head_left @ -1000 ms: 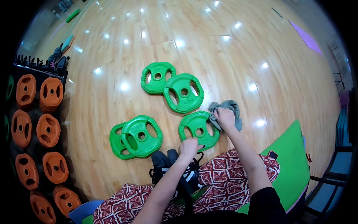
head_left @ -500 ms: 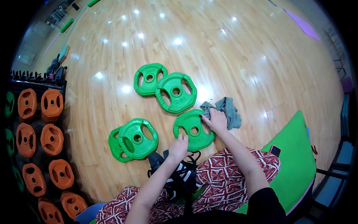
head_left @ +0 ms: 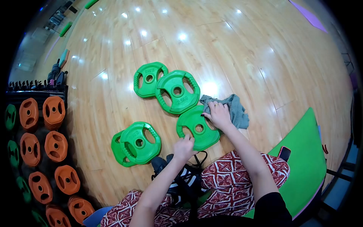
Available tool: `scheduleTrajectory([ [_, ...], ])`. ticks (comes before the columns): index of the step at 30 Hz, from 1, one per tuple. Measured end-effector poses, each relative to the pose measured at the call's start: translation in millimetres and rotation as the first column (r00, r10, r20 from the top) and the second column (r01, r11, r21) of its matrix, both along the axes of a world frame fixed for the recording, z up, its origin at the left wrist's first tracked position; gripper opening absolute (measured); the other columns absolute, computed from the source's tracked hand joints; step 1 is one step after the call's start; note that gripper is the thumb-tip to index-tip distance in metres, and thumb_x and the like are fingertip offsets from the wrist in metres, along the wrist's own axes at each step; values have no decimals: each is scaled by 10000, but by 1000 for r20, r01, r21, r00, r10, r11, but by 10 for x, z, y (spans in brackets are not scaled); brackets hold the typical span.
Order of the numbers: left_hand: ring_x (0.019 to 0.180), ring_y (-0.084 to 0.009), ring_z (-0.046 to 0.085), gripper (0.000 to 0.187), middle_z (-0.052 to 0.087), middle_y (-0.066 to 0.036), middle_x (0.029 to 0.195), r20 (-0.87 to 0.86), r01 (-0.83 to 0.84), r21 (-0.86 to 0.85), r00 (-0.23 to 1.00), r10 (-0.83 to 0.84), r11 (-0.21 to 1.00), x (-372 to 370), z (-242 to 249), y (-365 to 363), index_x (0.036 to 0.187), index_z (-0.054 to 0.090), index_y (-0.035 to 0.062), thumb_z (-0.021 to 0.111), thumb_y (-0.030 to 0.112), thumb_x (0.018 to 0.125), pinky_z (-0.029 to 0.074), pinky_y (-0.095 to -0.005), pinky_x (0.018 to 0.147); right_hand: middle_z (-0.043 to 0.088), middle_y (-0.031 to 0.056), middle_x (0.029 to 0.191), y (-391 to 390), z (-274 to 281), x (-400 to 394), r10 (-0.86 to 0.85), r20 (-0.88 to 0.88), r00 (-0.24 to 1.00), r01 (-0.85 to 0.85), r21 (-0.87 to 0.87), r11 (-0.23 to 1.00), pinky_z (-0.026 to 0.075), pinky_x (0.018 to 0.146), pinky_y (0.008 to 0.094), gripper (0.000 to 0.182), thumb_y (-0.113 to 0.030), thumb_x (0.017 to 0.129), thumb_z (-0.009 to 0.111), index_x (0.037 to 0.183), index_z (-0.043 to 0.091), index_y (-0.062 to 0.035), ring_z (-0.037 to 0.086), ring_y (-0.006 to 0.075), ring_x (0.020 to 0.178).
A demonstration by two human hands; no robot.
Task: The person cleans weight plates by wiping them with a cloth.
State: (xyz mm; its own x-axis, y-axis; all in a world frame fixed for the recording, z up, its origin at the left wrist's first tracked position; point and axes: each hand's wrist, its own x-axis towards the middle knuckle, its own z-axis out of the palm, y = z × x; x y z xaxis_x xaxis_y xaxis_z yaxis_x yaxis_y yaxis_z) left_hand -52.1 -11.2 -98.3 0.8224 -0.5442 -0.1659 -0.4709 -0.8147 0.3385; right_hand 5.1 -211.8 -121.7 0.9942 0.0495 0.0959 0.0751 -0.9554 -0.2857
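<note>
A green weight plate (head_left: 204, 138) lies on the wood floor in front of the person's shoes. My left hand (head_left: 184, 147) grips its lower left rim, fingers curled at the handle opening. At its upper right edge, my right hand (head_left: 218, 114) presses on a grey cloth (head_left: 237, 111), which spreads out to the right of the plate. Just above, a 2.5KG green plate (head_left: 177, 102) overlaps another green plate (head_left: 145, 90). To the left, one more green plate (head_left: 140, 149) rests partly over a further green plate (head_left: 118, 151).
Orange plates (head_left: 56, 145) and green ones hang on a rack at the left. Black striped shoes (head_left: 185, 178) are close below my left hand. A phone (head_left: 284, 153) lies on a green mat (head_left: 298, 166) at the right. A purple mat (head_left: 308, 17) is far right.
The view has shifted slightly. The plate under my hands has turned a little, and the cloth is more spread out under my right hand, whose fingers have moved up and left.
</note>
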Motion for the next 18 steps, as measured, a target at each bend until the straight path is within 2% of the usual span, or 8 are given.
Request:
scheduleTrajectory([
  [4, 749, -276, 557, 425, 497, -102, 838, -72, 11, -3, 997, -12, 1000, 132, -44, -80, 824, 566, 57, 763, 260, 507, 473, -380, 618, 528, 92, 902, -34, 3, 166, -52, -61, 997, 52, -9, 999, 344, 698, 391, 448, -471, 748, 538, 997, 467, -105, 508, 250, 849],
  [7, 821, -278, 540, 439, 498, -111, 858, -47, -74, -26, 996, 73, 997, 235, -5, -170, 843, 570, 57, 767, 260, 508, 463, -380, 684, 527, 94, 916, -9, 5, 303, -139, -44, 989, 140, 11, 990, 351, 732, 405, 442, -458, 754, 544, 1013, 461, -109, 509, 260, 888],
  [9, 864, -291, 522, 446, 495, -112, 880, -78, -136, -38, 988, 133, 990, 252, 91, -218, 847, 563, 48, 771, 249, 508, 452, -380, 723, 526, 95, 914, 4, 38, 349, -196, -19, 980, 196, 14, 980, 360, 683, 383, 483, -440, 732, 577, 1052, 450, -102, 524, 264, 840],
  [11, 887, -290, 508, 446, 492, -110, 900, -90, -147, -81, 986, 140, 986, 218, 82, -192, 854, 559, 45, 775, 220, 505, 446, -378, 741, 540, 101, 902, 30, 95, 264, -197, 15, 980, 196, 23, 980, 371, 662, 387, 405, -384, 734, 598, 977, 464, -90, 536, 269, 817],
  [13, 910, -288, 493, 448, 489, -109, 920, -106, -157, -129, 984, 144, 979, 252, -26, -162, 861, 556, 43, 780, 192, 503, 440, -375, 758, 564, 101, 828, 81, 122, 111, -97, 91, 991, 96, 6, 995, 365, 637, 390, 316, -340, 743, 589, 878, 474, -78, 545, 258, 790],
  [14, 915, -296, 485, 454, 484, -109, 923, -129, -123, -194, 987, 99, 973, 261, -114, -104, 866, 547, 43, 780, 172, 497, 433, -377, 769, 567, 92, 708, 117, 146, -7, -47, 130, 990, 44, 27, 999, 354, 609, 391, 265, -315, 742, 575, 800, 480, -75, 555, 254, 695],
  [16, 921, -303, 477, 462, 479, -109, 926, -153, -102, -264, 986, 62, 959, 269, -173, -20, 870, 539, 44, 780, 152, 491, 426, -379, 780, 543, 82, 605, 266, 169, -239, 83, 73, 994, -85, 34, 996, 345, 601, 384, 247, -317, 748, 549, 740, 489, -78, 551, 256, 611],
  [18, 897, -315, 472, 360, 471, -113, 943, -154, -55, -280, 988, 11, 958, 296, -184, 13, 879, 518, 48, 699, 52, 569, 426, -387, 769, 502, 66, 516, 423, 153, -526, 228, 186, 956, -240, 50, 969, 346, 579, 370, 224, -294, 730, 541, 636, 482, -100, 516, 242, 499],
])
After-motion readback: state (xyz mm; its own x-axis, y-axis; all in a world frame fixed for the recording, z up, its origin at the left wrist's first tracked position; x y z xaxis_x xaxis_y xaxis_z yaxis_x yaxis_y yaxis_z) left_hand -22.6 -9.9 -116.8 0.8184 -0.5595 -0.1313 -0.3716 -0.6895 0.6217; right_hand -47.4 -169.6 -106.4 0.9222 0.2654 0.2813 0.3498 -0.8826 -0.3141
